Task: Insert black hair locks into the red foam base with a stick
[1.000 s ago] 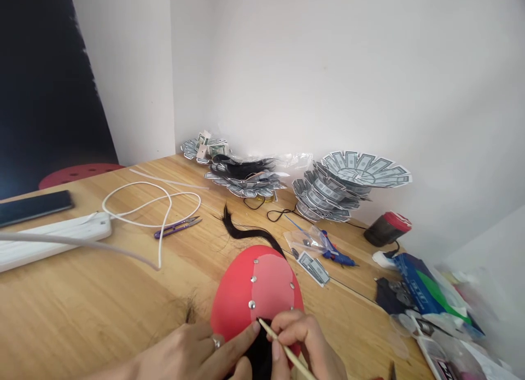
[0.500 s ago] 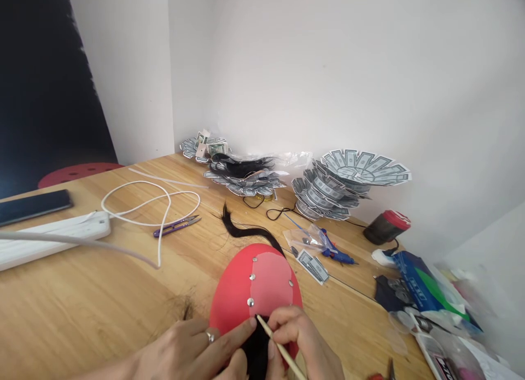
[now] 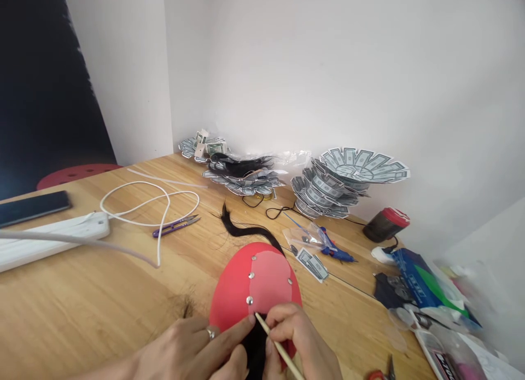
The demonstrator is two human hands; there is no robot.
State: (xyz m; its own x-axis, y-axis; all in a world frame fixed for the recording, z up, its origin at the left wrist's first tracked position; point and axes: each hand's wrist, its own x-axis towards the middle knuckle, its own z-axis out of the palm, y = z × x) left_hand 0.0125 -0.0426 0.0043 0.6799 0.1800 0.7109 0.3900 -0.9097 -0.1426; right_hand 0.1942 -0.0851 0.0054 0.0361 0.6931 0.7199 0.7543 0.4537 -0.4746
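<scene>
A red egg-shaped form (image 3: 229, 284) with a paler pink panel (image 3: 268, 276) and several silver studs (image 3: 250, 300) sits at the front of the table. Black hair (image 3: 256, 347) lies over its near side. My left hand (image 3: 197, 347), a ring on one finger, holds the hair against the form, its index fingertip pressing at the hair's upper edge. A thin pale wooden stick (image 3: 283, 354) is pinched in my right hand (image 3: 301, 336), its tip touching the hair's edge beside my left index fingertip. The underside of the form is hidden.
Beyond the form lie a loose black hair strand (image 3: 241, 229), purple thread snips (image 3: 176, 226) and a blue glue gun (image 3: 336, 252). Banknote-patterned paper bowls (image 3: 328, 191) stand by the wall. A white power strip (image 3: 53, 238) is left; red-handled scissors (image 3: 381, 373) lie front right.
The view has shifted very slightly. Both hands, the stick and the hair keep nearly the same places on the red form. More of the red-handled scissors shows.
</scene>
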